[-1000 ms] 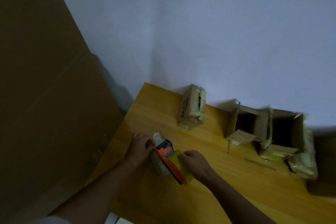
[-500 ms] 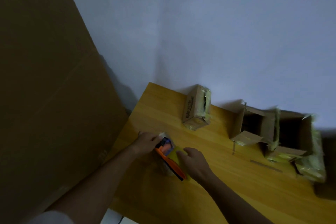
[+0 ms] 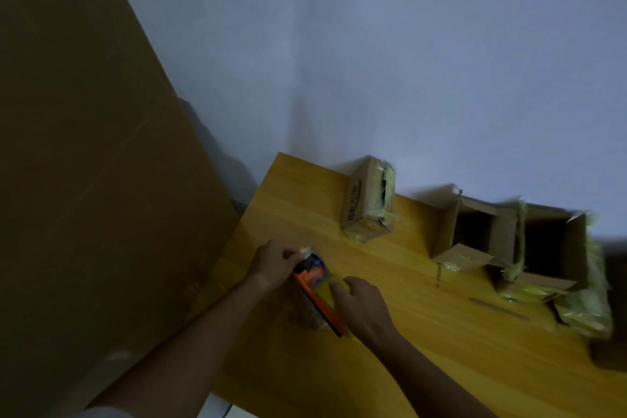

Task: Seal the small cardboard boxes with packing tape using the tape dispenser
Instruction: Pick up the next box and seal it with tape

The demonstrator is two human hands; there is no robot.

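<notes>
We see the orange tape dispenser (image 3: 317, 292) lying near the wooden table's (image 3: 424, 332) left edge; our left hand (image 3: 273, 261) pinches the tape end, our right hand (image 3: 361, 302) rests flat-fingered on it. It looks light and rigid (likely plastic). We judge the handle the safest hold, away from the cutter.

The right hand (image 3: 361, 307) covers the near side of the tape dispenser (image 3: 317, 285), so its grip there cannot be told. The left hand (image 3: 273, 263) pinches something pale at the dispenser's far end, too blurred to name. The open boxes (image 3: 509, 248) near the table's (image 3: 441, 366) right edge are smeared; their insides are dark. The table's near corners are cut off.
</notes>
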